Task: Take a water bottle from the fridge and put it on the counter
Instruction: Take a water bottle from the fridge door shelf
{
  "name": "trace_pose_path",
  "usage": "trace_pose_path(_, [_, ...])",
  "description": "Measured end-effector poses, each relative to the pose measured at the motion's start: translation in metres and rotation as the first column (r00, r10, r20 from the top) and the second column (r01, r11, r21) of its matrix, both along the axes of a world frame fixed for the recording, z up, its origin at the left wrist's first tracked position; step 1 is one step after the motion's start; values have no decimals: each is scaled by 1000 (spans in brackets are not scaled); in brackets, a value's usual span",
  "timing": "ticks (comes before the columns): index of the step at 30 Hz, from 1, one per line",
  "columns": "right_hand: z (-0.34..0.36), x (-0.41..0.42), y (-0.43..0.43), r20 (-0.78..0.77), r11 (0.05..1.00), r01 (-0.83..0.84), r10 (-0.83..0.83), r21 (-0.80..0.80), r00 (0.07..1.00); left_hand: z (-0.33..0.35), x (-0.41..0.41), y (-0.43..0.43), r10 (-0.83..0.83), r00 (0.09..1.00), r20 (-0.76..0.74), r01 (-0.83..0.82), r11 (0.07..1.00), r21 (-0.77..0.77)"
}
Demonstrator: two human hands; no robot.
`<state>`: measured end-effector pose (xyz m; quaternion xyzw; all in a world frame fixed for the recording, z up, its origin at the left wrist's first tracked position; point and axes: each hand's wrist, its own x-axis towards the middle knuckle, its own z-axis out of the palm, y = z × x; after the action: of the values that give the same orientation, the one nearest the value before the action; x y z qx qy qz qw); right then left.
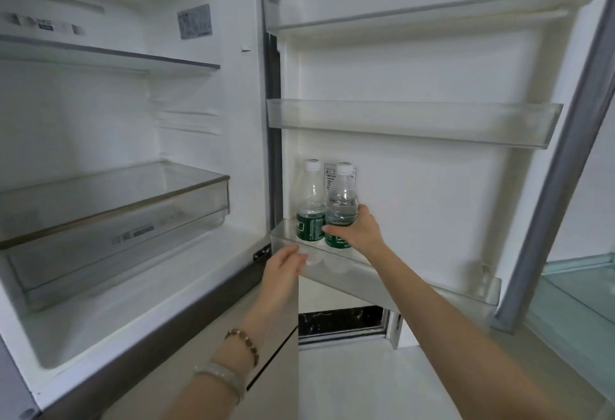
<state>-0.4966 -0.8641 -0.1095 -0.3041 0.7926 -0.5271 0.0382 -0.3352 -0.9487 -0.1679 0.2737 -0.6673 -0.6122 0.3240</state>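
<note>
The fridge (139, 160) stands open in front of me, its door (432, 70) swung out to my right. In the lowest door bin (416, 281) two small water bottles stand upright side by side, touching, both with white caps and green labels. My right hand (357, 231) is on the right-hand water bottle (342, 200): my grip wraps its lower body over the label, thumb across the front, fingers round the far side, so the grip is closed on it. The bottle's base sits down inside the bin, seen through the clear front wall. The left-hand water bottle (311, 201) stands just beside it, nearer the hinge, and nothing holds it.

My left hand (283, 268) is lower and to the left, its grip loosely spread with the fingers extended toward the near corner of the bin; the fingertips lie at the bin's front wall, though I cannot tell whether they touch it. That hand holds nothing. On my left wrist I wear a beaded bracelet (244, 346) and a pale bangle (221, 378).

Above, two more clear door bins, the middle door bin (412, 123) and the top door bin (416, 0), sit on the door. Inside the fridge a glass shelf (109, 53) runs across the upper part, and a clear drawer (113, 216) sits below it
</note>
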Motion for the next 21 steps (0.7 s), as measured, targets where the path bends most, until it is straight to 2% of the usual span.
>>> trace_pose_path(6, [-6, 1, -5, -8, 999, 38, -38, 28, 999, 3, 3, -1, -29, 999, -35, 29, 999, 17])
trace_pose_path(10, [0, 5, 7, -91, 998, 55, -56, -5, 994, 4, 5, 1, -17, 998, -68, 19, 999, 42])
trace_pose_path(16, [38, 28, 42, -256, 996, -37, 13, -87, 967, 11, 7, 13, 19, 984, -176, -20, 1000, -6])
trace_pose_path(21, [73, 57, 78, -222, 973, -170, 134, -155, 966, 30, 14, 31, -50, 967, -250, 44, 999, -29])
